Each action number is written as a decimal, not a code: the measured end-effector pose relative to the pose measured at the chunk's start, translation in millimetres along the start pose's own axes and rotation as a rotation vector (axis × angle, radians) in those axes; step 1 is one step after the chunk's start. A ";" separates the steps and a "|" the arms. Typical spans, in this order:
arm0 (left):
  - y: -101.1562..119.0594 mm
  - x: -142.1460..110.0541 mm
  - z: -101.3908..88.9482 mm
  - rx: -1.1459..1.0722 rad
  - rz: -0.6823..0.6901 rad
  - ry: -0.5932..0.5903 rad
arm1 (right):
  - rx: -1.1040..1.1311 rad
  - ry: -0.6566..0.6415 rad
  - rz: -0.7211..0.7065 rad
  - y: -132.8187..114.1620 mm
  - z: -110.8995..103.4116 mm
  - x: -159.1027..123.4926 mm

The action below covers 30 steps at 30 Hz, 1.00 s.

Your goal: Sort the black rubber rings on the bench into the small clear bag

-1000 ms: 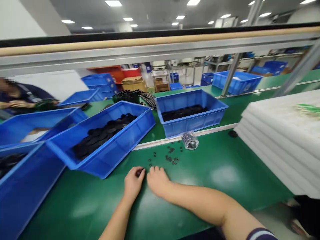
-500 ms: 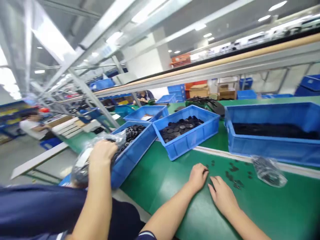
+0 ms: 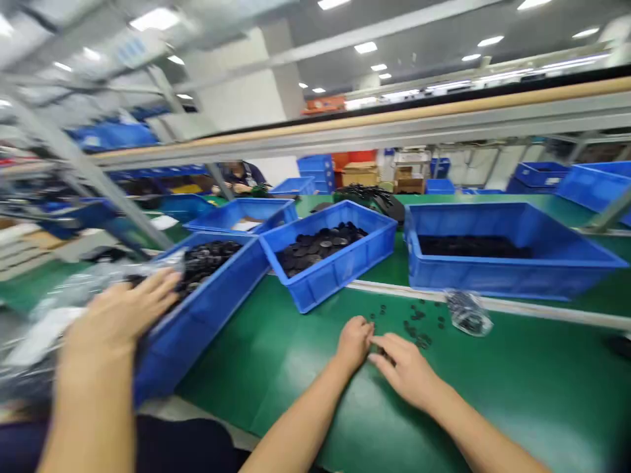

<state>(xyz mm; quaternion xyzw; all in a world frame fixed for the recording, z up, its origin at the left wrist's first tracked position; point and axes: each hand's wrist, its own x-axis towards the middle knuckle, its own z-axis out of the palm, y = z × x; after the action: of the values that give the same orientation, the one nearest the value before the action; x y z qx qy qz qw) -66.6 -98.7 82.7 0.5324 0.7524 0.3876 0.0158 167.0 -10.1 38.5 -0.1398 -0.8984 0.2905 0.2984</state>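
Left hand (image 3: pixel 352 345), right hand (image 3: pixel 407 371) close together on green workbench (image 3: pixel 276 387), small dark piece (image 3: pixel 387 355) just under right fingers. Small black rings (image 3: pixel 417 325) scattered at 1 o'clock, clear plastic bag (image 3: pixel 468 314) beside them. Blue crate (image 3: pixel 320 279) of black discs at 12 o'clock. Co-worker's blurred hand (image 3: pixel 118 315) at 10 o'clock, beside second blue crate (image 3: pixel 197 315).

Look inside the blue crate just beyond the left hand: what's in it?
The blue plastic crate holds a loose pile of black discs. They hide most of its floor, and its near wall blocks the lowest layer.
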 end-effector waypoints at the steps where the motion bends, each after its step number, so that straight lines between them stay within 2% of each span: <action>1: 4.3 -7.2 50.4 -0.022 0.037 -0.056 | -0.059 0.073 0.078 25.9 -8.3 -14.7; 2: 7.5 -14.9 91.9 -0.041 0.067 -0.094 | -0.128 0.164 0.159 51.5 -18.5 -30.4; 3: 8.0 -21.7 122.5 -0.059 0.089 -0.122 | -0.197 0.259 0.238 75.2 -30.2 -46.2; 4: 5.4 -26.7 142.3 -0.070 0.111 -0.137 | -0.266 0.359 0.320 96.1 -42.6 -60.7; 6: -7.3 -31.0 156.4 -0.022 0.175 -0.140 | -0.394 0.540 0.474 128.2 -66.4 -82.7; 8: -22.3 -31.5 152.8 0.108 0.259 -0.124 | -0.478 0.650 0.580 148.2 -83.5 -92.7; 10: -31.9 -33.0 147.1 0.255 0.323 -0.109 | -0.504 0.648 0.631 159.1 -91.2 -92.3; 14: -33.6 -39.9 147.8 0.338 0.340 -0.109 | -0.585 0.450 0.776 163.6 -89.1 -75.3; 18: -29.1 -41.3 149.9 0.222 0.338 -0.126 | -0.729 0.194 0.940 157.9 -87.5 -59.8; 21: -25.6 -47.1 143.8 0.079 0.315 -0.126 | -0.760 0.121 0.928 156.4 -88.7 -58.1; 24: -17.7 -71.0 131.1 -0.026 0.250 -0.128 | -0.747 0.144 0.869 159.0 -86.4 -65.1; 26: -9.5 -96.3 120.7 -0.055 0.250 -0.202 | -0.724 0.170 0.831 161.2 -83.4 -70.8; 28: -0.3 -122.4 111.5 -0.048 0.308 -0.301 | -0.697 0.185 0.806 163.2 -80.7 -74.6; 30: 8.1 -142.6 106.4 -0.040 0.382 -0.353 | -0.670 0.192 0.797 164.8 -79.1 -75.6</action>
<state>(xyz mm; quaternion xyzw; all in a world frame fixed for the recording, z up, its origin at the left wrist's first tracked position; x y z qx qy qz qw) 47.9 -153.4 -42.3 0.7237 0.6161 0.2994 0.0840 287.9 123.1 -44.0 -0.5841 -0.7878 0.0641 0.1848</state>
